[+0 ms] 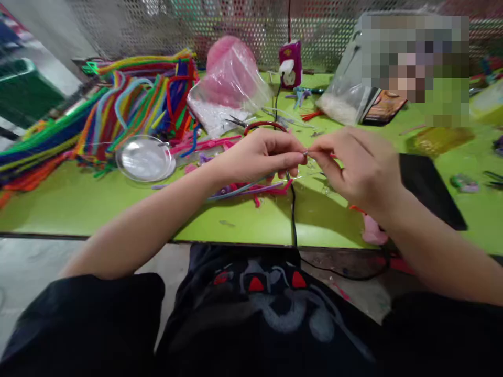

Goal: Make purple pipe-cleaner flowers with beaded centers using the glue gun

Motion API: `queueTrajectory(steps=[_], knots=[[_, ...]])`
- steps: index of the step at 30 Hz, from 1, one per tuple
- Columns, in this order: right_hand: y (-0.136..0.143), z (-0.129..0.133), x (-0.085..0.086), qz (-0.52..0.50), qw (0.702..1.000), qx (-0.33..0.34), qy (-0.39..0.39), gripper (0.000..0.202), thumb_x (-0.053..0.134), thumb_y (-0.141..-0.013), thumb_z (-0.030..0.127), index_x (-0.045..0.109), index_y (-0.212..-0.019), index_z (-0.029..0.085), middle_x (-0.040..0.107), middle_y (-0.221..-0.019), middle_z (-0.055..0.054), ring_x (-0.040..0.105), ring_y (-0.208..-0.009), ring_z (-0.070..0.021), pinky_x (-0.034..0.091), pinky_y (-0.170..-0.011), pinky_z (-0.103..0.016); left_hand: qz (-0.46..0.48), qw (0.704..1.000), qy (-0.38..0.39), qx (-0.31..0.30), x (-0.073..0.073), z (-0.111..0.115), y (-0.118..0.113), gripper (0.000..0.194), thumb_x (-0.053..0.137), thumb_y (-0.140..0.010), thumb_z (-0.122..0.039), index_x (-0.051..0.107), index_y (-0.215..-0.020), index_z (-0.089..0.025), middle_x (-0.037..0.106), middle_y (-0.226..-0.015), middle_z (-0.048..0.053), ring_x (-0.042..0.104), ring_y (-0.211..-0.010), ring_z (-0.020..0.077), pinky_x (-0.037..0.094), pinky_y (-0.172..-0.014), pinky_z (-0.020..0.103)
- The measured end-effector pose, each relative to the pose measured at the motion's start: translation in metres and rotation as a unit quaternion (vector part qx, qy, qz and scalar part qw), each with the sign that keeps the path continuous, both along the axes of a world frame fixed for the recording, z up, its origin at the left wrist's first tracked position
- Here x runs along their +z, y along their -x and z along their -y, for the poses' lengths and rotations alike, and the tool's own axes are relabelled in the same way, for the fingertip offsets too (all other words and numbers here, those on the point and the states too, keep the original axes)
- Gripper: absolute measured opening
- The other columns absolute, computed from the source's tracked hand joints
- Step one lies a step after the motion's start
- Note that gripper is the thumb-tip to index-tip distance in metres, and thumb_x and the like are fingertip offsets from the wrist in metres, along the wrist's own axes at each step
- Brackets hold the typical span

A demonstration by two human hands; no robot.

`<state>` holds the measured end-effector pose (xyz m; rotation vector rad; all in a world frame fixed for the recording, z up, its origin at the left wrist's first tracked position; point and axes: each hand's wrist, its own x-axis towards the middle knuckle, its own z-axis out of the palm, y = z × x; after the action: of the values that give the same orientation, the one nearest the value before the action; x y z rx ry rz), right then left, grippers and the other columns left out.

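From my end I make out one tiny greyish piece (305, 153) (too small and blurred for me to identify), pinched where the fingertips of the left hand (261, 153) and right hand (363, 165) meet.

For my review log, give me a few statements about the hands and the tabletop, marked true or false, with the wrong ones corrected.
1. The left hand and right hand have their fingertips close together. True.
2. The red-handled scissors are in the right hand. False: they lie beyond the left hand.
3. A black cable runs over the table's near edge. True.
4. The tabletop is blue. False: it is green.
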<state>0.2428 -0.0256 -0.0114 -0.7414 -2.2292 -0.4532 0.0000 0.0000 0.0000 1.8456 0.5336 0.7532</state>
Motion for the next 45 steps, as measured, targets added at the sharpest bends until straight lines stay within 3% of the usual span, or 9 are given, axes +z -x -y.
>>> queueTrajectory(steps=[4,7,11,14,17,21,29,39,45], knots=[[0.0,0.006,0.008,-0.036,0.997,0.012,0.06,0.013,0.06,-0.111,0.028,0.071,-0.107,0.023,0.077,-0.096,-0.006,0.071,-0.086,-0.0201,0.051,-0.077,-0.036,-0.004,0.999,0.045,0.024,0.001,0.0,-0.004,0.015,0.067,-0.103,-0.017,0.071,-0.09,-0.014,0.068,-0.073,-0.002,0.056,-0.056,0.0035,0.041,-0.049,0.017],[-0.009,-0.003,0.011,-0.055,0.989,-0.007,0.141,0.015,0.059,-0.111,0.032,0.073,-0.106,0.027,0.078,-0.1,-0.006,0.073,-0.094,-0.023,0.055,-0.086,-0.04,-0.031,0.992,0.094,0.076,0.001,0.0,-0.005,0.013,0.062,-0.105,-0.016,0.066,-0.093,-0.016,0.061,-0.066,-0.005,0.053,-0.048,0.0054,0.039,-0.045,0.02],[-0.026,-0.03,0.003,0.063,0.974,-0.054,0.211,0.025,0.059,-0.109,0.039,0.079,-0.107,0.024,0.078,-0.108,-0.01,0.07,-0.107,-0.0293,0.053,-0.098,-0.048,-0.075,0.979,0.114,0.153,0.001,0.002,-0.003,0.014,0.054,-0.105,-0.012,0.066,-0.098,-0.017,0.044,-0.056,-0.01,0.036,-0.041,0.0046,0.031,-0.044,0.021],[-0.03,-0.045,-0.009,0.154,0.956,-0.059,0.241,0.028,0.061,-0.106,0.039,0.084,-0.103,0.022,0.079,-0.105,-0.01,0.067,-0.104,-0.0293,0.049,-0.098,-0.048,-0.079,0.983,0.083,0.144,0.0,0.006,-0.001,0.015,0.056,-0.106,-0.016,0.066,-0.096,-0.017,0.041,-0.056,-0.011,0.034,-0.045,0.0046,0.041,-0.054,0.023],[-0.025,-0.049,-0.016,0.182,0.949,-0.067,0.25,0.027,0.063,-0.104,0.039,0.086,-0.101,0.024,0.08,-0.102,-0.009,0.064,-0.105,-0.0288,0.044,-0.098,-0.048,-0.076,0.987,0.058,0.13,-0.003,0.009,0.001,0.016,0.059,-0.107,-0.02,0.065,-0.092,-0.018,0.039,-0.057,-0.011,0.032,-0.048,0.0046,0.048,-0.065,0.026],[-0.015,-0.045,-0.017,0.211,0.941,-0.085,0.25,0.022,0.067,-0.103,0.037,0.086,-0.101,0.027,0.079,-0.101,-0.007,0.064,-0.109,-0.0302,0.04,-0.101,-0.05,-0.093,0.984,0.076,0.132,-0.009,0.009,0.001,0.017,0.061,-0.106,-0.023,0.064,-0.09,-0.018,0.046,-0.063,-0.006,0.04,-0.053,0.0059,0.039,-0.057,0.025],[0.0,-0.041,-0.007,0.266,0.927,-0.107,0.241,0.019,0.067,-0.103,0.03,0.085,-0.106,0.025,0.079,-0.104,-0.009,0.064,-0.108,-0.0293,0.04,-0.1,-0.049,-0.121,0.983,0.067,0.123,-0.009,0.013,-0.003,0.019,0.06,-0.106,-0.021,0.065,-0.088,-0.016,0.049,-0.06,-0.006,0.04,-0.051,0.0061,0.031,-0.051,0.024],[0.012,-0.032,0.005,0.329,0.896,-0.135,0.265,0.02,0.066,-0.101,0.026,0.083,-0.093,0.022,0.078,-0.098,-0.008,0.062,-0.104,-0.0283,0.039,-0.101,-0.048,-0.15,0.976,0.052,0.147,-0.009,0.014,-0.004,0.015,0.063,-0.103,-0.022,0.068,-0.089,-0.016,0.054,-0.061,-0.005,0.046,-0.055,0.0081,0.034,-0.057,0.025],[0.013,-0.029,0.011,0.304,0.898,-0.149,0.279,0.015,0.069,-0.094,0.027,0.081,-0.093,0.019,0.074,-0.095,-0.011,0.064,-0.103,-0.0297,0.039,-0.101,-0.047,-0.193,0.965,-0.035,0.175,-0.01,0.012,-0.004,0.015,0.066,-0.099,-0.026,0.074,-0.093,-0.015,0.054,-0.067,-0.005,0.047,-0.063,0.0106,0.035,-0.065,0.028]])
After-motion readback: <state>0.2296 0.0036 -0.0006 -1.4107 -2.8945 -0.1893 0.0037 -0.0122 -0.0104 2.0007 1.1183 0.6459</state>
